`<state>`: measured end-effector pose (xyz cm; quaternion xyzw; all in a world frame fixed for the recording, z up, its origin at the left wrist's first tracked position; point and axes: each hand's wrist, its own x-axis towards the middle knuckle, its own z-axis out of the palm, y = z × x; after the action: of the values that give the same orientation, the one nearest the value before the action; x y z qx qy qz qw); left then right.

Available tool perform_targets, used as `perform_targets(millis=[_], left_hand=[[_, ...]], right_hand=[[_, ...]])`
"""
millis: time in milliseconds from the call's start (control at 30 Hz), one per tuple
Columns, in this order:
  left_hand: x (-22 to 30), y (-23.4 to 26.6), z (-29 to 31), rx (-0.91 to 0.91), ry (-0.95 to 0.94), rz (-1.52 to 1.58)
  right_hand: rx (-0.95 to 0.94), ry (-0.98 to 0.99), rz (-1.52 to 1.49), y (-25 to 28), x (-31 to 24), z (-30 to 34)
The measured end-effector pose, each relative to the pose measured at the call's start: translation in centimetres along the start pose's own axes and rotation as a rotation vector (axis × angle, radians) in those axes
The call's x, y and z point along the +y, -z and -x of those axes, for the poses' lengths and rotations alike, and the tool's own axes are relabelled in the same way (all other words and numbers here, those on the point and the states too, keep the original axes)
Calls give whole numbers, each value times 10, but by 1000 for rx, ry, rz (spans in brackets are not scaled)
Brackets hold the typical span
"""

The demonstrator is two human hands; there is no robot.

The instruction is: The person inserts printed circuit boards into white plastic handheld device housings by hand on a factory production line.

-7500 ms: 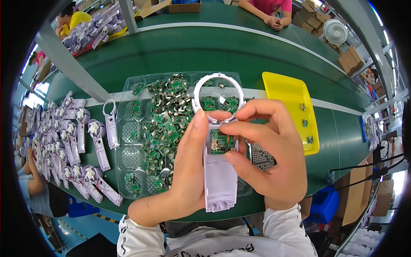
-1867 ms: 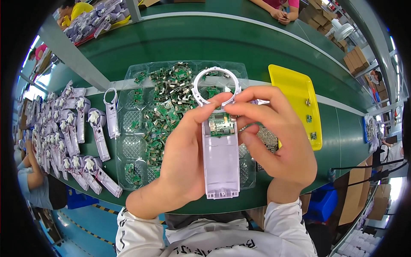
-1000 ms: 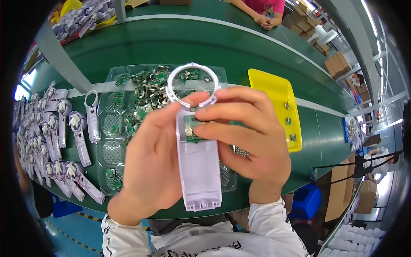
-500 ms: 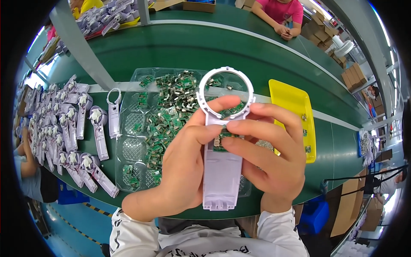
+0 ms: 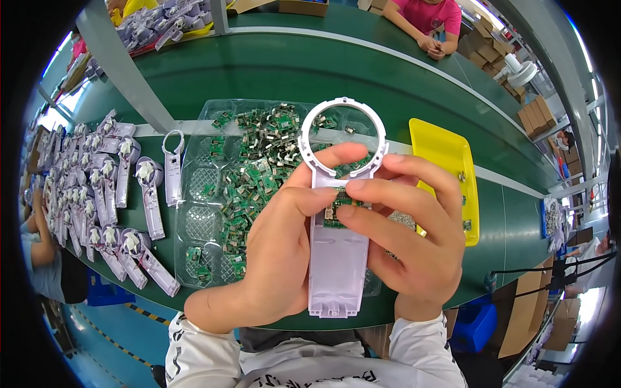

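Note:
Upright before me is a pale lilac plastic housing (image 5: 336,271) with an open ring at its top and a hollow handle below. My left hand (image 5: 275,239) wraps its left side, thumb on the front and a finger behind the ring's base. A small green circuit board (image 5: 335,210) lies in the upper part of the handle. My right hand (image 5: 414,233) presses fingertips on the board's upper right and on the ring's base; its lower fingers curl beside the handle. Behind the hands, a clear plastic tray (image 5: 200,226) holds many loose circuit boards.
On the left lie many lilac housings (image 5: 150,194) with white parts fitted, plus one bare housing (image 5: 173,171). A yellow tray (image 5: 443,149) with a few small boards stands right, near small metal parts (image 5: 404,220). A metal post (image 5: 126,71) rises behind. Across the bench sits a person (image 5: 430,26).
My right fingertips have shifted slightly, so more of the circuit board shows. The housing stays in both hands, nearly in the same place.

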<state>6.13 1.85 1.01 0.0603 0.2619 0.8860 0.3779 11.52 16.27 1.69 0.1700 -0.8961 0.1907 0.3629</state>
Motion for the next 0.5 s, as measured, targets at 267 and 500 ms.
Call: perform_targets(millis=[267,500], left_hand=[[-2,2,-4,30,-18,-24],[3,-4,-11,9,-83,3]], right_hand=[[-5,35,-28,-3,8,0],[47,-55,-290,-6,17,-6]])
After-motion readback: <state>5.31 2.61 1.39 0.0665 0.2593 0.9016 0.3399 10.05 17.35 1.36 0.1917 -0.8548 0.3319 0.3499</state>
